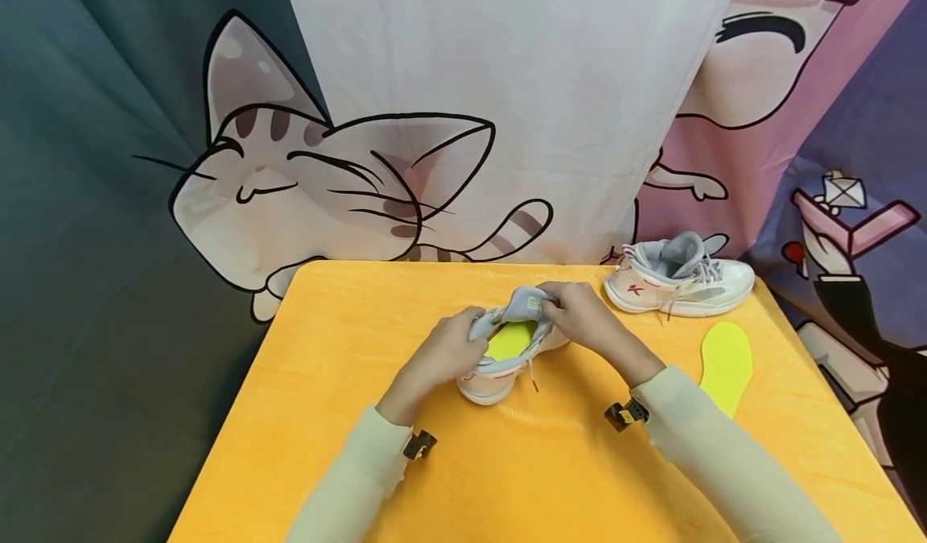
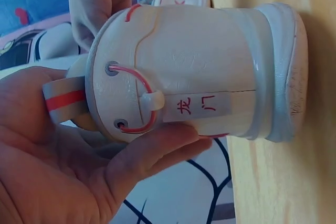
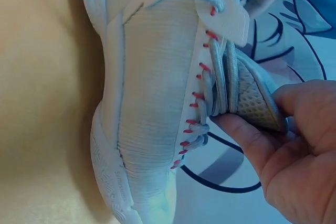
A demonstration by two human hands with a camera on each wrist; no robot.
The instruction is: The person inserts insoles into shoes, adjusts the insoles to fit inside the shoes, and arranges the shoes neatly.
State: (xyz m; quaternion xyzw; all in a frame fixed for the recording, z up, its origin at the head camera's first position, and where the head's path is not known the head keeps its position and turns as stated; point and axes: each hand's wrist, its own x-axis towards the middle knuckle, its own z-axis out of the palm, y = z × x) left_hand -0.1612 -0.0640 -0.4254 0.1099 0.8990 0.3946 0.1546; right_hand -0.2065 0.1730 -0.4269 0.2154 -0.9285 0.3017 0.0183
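Note:
A white sneaker (image 1: pixel 487 388) with pale orange tints stands on the table, its heel towards me. Inside its opening lies a bright yellow insole (image 1: pixel 512 340). My left hand (image 1: pixel 452 346) grips the collar at the left of the heel. In the left wrist view, its thumb and fingers reach around the heel, beside a grey pull tab (image 2: pixel 64 100) with a red stripe. My right hand (image 1: pixel 582 311) pinches the padded tongue (image 1: pixel 527 303) and holds it up. Red-threaded grey laces (image 3: pixel 219 87) run beside the tongue in the right wrist view.
A matching sneaker (image 1: pixel 681 284) stands at the back right of the yellow-orange table (image 1: pixel 326 342). Another yellow insole (image 1: pixel 727 366) lies flat in front of it, partly covered by my right sleeve. A printed cartoon backdrop (image 1: pixel 565 84) hangs behind the table.

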